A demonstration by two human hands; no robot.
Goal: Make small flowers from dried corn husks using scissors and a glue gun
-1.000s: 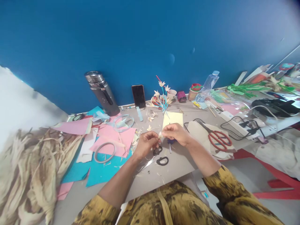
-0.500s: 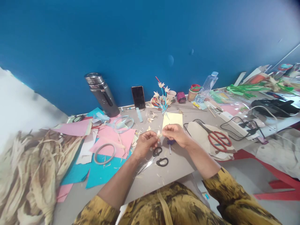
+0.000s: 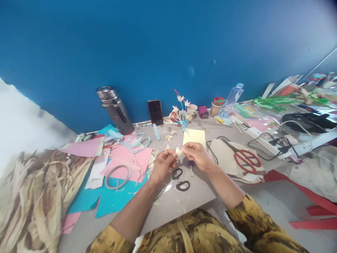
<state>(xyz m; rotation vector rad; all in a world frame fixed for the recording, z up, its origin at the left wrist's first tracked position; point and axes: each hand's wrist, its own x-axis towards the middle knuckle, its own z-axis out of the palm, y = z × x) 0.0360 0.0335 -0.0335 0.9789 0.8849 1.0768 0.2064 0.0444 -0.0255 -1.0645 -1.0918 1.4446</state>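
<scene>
My left hand (image 3: 165,164) and my right hand (image 3: 196,154) meet above the table, fingertips pinched on a small cream-coloured piece (image 3: 178,151) that looks like corn husk. Its exact shape is too small to make out. Below them lie black-handled scissors (image 3: 182,185), blades pointing left. Just behind my right hand is a pale yellow sheet (image 3: 196,136). Beyond it stand husk flowers (image 3: 181,109) on blue stems. A few loose husk flowers (image 3: 170,133) lie on the tabletop to the left of these.
Dried corn husks (image 3: 39,203) are heaped at the left, beside pink and blue sheets with a tape roll (image 3: 117,177). A dark flask (image 3: 116,110) and a phone (image 3: 155,111) stand by the wall. Red-handled scissors (image 3: 247,161), a power strip (image 3: 268,142) and a plastic bottle (image 3: 231,100) are at the right.
Both hands stay together at the pale piece, which now shows a little more between the fingertips. The camera view has tilted slightly; the table things keep their places.
</scene>
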